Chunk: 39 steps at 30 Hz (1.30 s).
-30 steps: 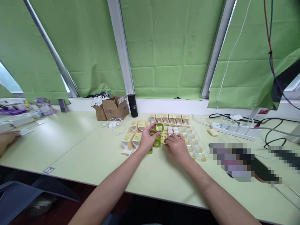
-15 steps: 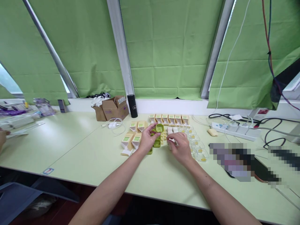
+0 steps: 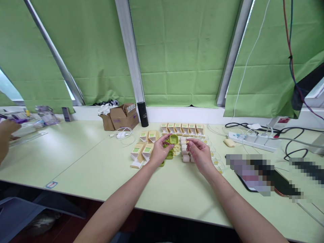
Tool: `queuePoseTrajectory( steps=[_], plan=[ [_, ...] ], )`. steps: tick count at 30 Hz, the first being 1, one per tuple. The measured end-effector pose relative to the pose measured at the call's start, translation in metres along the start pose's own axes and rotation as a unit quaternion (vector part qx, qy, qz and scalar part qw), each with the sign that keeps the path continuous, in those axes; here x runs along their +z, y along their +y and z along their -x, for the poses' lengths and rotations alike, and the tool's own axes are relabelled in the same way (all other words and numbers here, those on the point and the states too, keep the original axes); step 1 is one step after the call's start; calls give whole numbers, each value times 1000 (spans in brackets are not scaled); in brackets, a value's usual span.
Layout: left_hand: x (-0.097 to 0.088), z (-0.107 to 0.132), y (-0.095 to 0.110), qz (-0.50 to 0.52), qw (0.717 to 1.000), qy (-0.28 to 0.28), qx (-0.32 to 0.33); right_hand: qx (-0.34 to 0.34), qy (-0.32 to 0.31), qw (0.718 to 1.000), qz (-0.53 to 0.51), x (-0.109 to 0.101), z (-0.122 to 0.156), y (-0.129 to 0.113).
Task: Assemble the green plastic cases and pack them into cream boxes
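A small green square container (image 3: 173, 139) is in my left hand (image 3: 161, 147), gripped between thumb and fingers with its hollow side showing. My right hand (image 3: 198, 150) pinches a small yellowish piece (image 3: 187, 142), too small to name, just right of the container. Below and behind the left fingers stand more green containers (image 3: 169, 155). Small yellow squares (image 3: 176, 149) lie in a cluster between my hands. Beside my right fingertips are several pale pinkish-white blocks (image 3: 185, 158), partly covered by that hand. Clear cups with yellow centres (image 3: 218, 162) stand right of it.
Cream cartons with green labels (image 3: 137, 150) stand left, and a row of similar cartons (image 3: 178, 129) behind. Further back are a cardboard box (image 3: 125, 116) and a black bottle (image 3: 143, 114). A power strip (image 3: 255, 140) and phones lie right. Another person's hand (image 3: 7, 135) shows far left.
My right hand has lifted from the pale blocks and now shows a small yellowish piece in its fingertips. The left hand and green container moved slightly right. The other person's hand rose into view.
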<state>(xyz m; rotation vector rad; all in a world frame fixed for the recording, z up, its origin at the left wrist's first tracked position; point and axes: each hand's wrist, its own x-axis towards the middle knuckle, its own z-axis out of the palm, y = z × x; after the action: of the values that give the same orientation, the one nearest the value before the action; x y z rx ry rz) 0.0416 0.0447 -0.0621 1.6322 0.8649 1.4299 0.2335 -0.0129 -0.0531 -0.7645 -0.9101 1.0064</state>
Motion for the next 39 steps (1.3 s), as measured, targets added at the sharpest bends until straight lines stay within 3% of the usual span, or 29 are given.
queuePoseTrajectory(
  steps=[10,14,28,39],
  plan=[
    [0,2,-1,-22,1000,-9,-6,119,5,986,-118,1,1,-5],
    [2,3,3,-19,1000,-9,-10,136,1,983,-127,-1,-1,-4],
    [4,5,12,-30,1000,-8,1,-41,-2,997,67,4,4,-4],
    [7,10,17,-55,998,-23,4,-83,-8,990,113,3,6,0]
  ],
)
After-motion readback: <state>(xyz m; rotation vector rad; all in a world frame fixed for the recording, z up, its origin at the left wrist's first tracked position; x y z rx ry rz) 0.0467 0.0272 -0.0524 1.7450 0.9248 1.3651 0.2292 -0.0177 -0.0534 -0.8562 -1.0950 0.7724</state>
